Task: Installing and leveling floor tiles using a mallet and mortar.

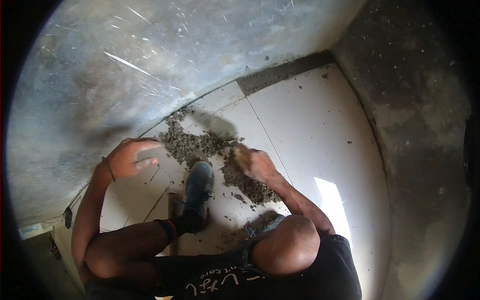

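A heap of grey, crumbly mortar (192, 145) lies on white floor tiles (310, 115) in front of me. My right hand (260, 165) is wrapped round the light-coloured handle of a trowel, at the heap's right side. The trowel's blurred blade (223, 128) reaches up and left over the mortar's far edge. To the left of the heap, my left hand (132, 157) hovers with thumb and fingers apart and nothing in it. More mortar (250, 185) spreads below my right hand.
My dark boot (199, 182) stands at the heap's near edge; my bent knee (292, 245) rises at the right. Grey plastered walls (125, 65) enclose the corner. A mortar-filled strip (285, 72) runs along the far wall. Sunlight (332, 205) falls on the right tiles.
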Available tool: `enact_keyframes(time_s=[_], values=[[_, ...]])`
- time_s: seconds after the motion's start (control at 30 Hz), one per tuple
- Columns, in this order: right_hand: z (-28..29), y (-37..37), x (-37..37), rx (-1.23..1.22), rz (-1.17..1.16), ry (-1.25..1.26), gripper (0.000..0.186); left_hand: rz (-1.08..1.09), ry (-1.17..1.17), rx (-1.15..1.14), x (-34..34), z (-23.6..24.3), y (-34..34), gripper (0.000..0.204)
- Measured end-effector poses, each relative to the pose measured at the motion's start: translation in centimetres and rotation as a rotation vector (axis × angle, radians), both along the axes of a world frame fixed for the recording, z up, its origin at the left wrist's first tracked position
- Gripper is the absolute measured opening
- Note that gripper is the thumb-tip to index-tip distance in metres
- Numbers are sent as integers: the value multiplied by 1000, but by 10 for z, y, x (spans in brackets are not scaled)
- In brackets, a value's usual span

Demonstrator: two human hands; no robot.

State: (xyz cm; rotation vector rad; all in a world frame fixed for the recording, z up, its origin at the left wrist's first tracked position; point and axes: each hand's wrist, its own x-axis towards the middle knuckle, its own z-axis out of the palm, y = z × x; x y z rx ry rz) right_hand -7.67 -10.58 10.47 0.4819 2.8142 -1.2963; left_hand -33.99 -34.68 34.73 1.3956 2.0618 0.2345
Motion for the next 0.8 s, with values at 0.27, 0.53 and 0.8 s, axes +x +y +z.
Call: enact_keyframes(time_s=[0.27, 0.53, 0.8], values=[[16, 10, 217, -585, -1136, -58, 47, -616, 65, -17, 97, -103, 30, 55], [17, -27, 295, -468, -1421, 96, 40, -107, -650, 690, 390, -286, 128, 42], [22, -33, 283, -551, -1395, 168, 36, -491, -433, 472, 371, -348, 151, 55]])
